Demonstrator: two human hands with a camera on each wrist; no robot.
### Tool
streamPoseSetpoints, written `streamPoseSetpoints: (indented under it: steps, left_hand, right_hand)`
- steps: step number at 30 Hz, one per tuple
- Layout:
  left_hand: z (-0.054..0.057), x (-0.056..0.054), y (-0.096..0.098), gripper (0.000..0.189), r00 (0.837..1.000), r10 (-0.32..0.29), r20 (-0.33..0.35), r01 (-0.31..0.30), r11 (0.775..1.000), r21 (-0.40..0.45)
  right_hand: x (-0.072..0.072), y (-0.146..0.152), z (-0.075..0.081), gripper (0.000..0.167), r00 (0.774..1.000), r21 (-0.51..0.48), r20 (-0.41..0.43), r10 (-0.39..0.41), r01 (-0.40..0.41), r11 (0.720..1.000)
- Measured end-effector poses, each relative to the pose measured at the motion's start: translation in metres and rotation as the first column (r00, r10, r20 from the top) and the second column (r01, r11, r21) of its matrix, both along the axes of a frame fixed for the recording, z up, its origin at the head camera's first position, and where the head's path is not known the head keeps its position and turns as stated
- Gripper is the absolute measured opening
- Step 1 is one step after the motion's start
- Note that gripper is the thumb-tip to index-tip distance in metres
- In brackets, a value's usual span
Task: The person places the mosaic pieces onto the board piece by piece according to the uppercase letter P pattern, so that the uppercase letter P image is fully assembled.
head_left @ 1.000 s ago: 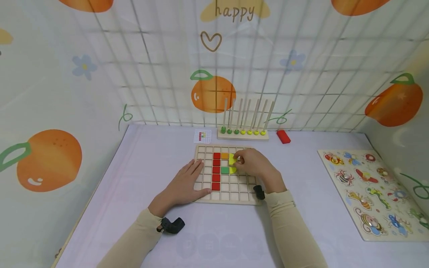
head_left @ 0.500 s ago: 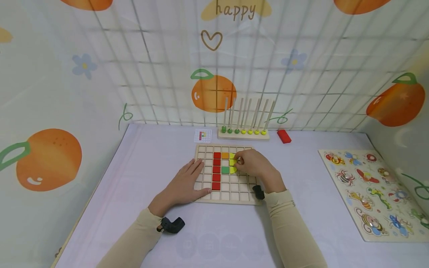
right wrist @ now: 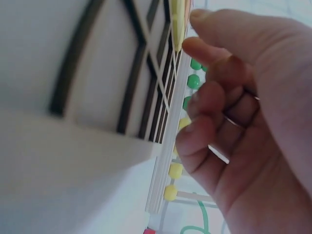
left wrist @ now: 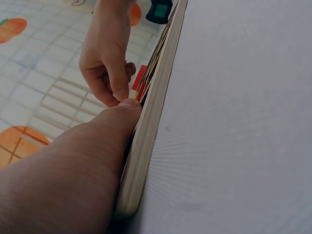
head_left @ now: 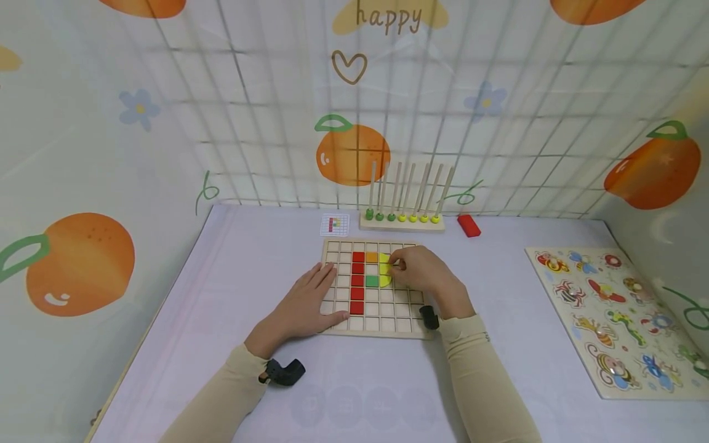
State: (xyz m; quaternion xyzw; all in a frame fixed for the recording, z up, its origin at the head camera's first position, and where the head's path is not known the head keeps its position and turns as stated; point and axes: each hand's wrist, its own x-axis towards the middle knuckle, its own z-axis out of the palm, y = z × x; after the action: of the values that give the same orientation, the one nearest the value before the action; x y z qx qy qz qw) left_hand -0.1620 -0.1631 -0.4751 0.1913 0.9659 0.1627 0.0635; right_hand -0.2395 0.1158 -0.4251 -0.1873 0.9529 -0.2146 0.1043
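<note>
A wooden grid board (head_left: 399,323) lies on the table with a column of red squares (head_left: 358,281), an orange square (head_left: 372,257) and a green square (head_left: 372,281). Beside these sits a yellow half-round piece (head_left: 384,263). My right hand (head_left: 425,271) is over the board's right part; in the right wrist view its thumb (right wrist: 209,24) and index fingertip are parted right beside the yellow piece (right wrist: 177,29), the other fingers loosely bent. My left hand (head_left: 299,303) rests with spread fingers on the board's left side, the thumb (left wrist: 127,103) at its near edge.
Behind the board stands a peg rack (head_left: 401,226) with green and yellow beads. A small pattern card (head_left: 335,225) lies left of it, a red block (head_left: 469,226) right of it. An insect puzzle board (head_left: 653,395) lies at the far right.
My right fingertips have drawn slightly right off the yellow piece, so more of its half-round shape shows. The left hand and the squares have stayed in place.
</note>
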Motion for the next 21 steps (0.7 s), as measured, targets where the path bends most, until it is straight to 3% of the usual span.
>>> streamPoseSetpoints:
  steps: [5,21]
  left_hand:
    - [0.0001,-0.0003,0.0002,0.102,1.000,-0.002,-0.002,0.002,1.000,0.009]
    - [0.0018,-0.0001,0.0015,0.102,1.000,-0.003,0.007,0.003,1.000,0.002]
  right_hand:
    - [-0.0015,0.0032,-0.0013,0.017,0.999,0.020,-0.033,0.005,-0.004,1.000]
    - [-0.0013,0.0045,-0.0065,0.016,1.000,0.007,-0.021,-0.011,0.011,1.000]
